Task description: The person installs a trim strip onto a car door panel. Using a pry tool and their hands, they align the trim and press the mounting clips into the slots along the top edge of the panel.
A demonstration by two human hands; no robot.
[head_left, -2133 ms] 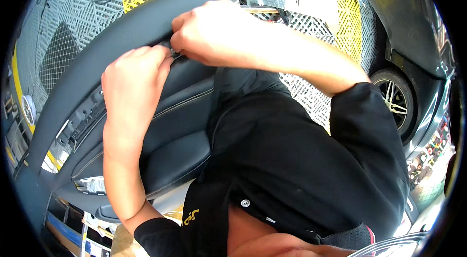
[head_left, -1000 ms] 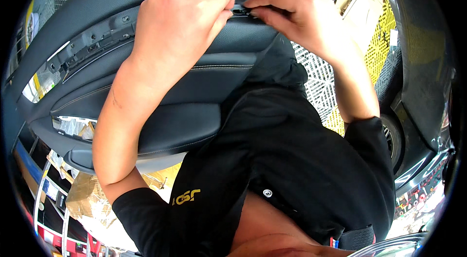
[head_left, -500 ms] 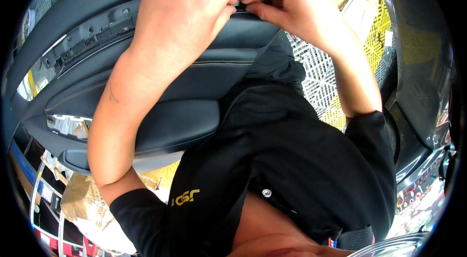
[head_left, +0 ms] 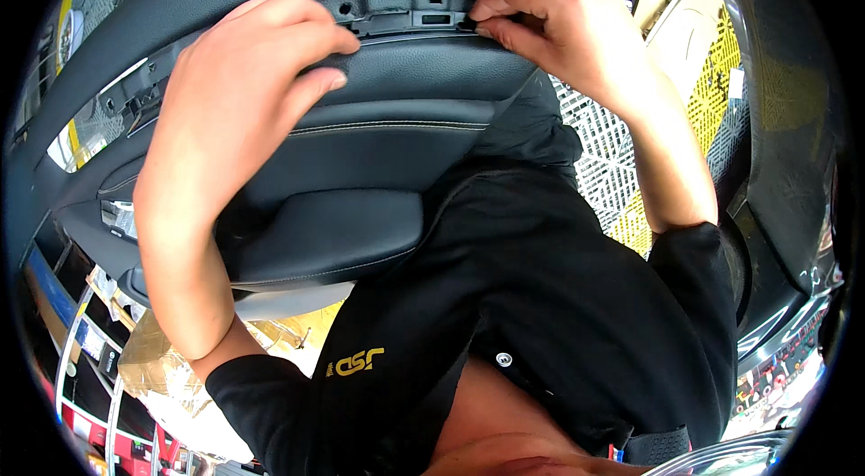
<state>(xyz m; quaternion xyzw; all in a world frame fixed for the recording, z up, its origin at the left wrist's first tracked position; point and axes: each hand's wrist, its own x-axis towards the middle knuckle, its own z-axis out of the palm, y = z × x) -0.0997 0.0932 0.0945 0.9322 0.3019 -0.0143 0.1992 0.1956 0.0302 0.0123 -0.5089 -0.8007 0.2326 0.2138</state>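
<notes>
Left hand point(head_left: 239, 88) hung unclosed and empty over the panel point(head_left: 387, 151) | right hand point(head_left: 572, 34) was at the slot's point(head_left: 396, 12) right end; whether it gripped anything could not be told | panel lay before the person point(head_left: 577, 296)

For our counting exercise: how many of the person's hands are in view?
2. The left hand is over the left part of the door panel; the right hand is at the recess's right end. Neither is hidden.
</notes>
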